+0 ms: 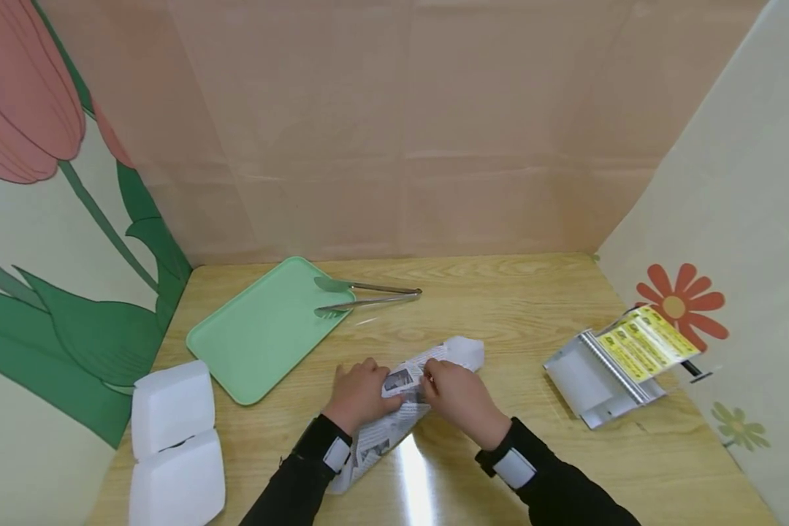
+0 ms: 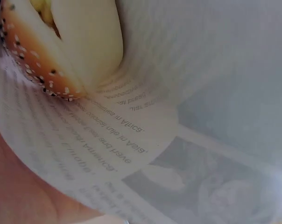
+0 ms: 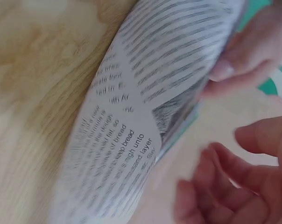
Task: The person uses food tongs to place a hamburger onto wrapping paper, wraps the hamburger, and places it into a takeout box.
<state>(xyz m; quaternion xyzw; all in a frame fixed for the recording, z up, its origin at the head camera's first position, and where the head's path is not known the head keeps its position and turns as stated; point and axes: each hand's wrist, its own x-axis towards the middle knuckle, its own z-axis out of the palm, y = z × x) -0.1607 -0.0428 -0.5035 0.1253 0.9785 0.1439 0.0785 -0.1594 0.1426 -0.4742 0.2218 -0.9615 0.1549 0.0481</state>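
A long sandwich lies diagonally in newsprint-patterned wrapping paper [image 1: 377, 444] on the table. Through the paper's open end, the left wrist view shows the seeded bun [image 2: 38, 60] and a pale layer beside it. My left hand [image 1: 361, 394] grips the wrapped sandwich from its left side, thumb on the paper. At the right side of the wrap is my right hand [image 1: 462, 400], its fingers loosely curled. In the right wrist view nothing shows between the right thumb and fingers [image 3: 211, 182], which stand slightly off the paper.
A green tray [image 1: 256, 336] lies back left, with metal tongs [image 1: 384, 296] resting across its right edge. At front left stands an opened white foam box [image 1: 174, 446]. On the right sits a metal dispenser [image 1: 598, 383] with a yellow printed sheet [image 1: 647, 342].
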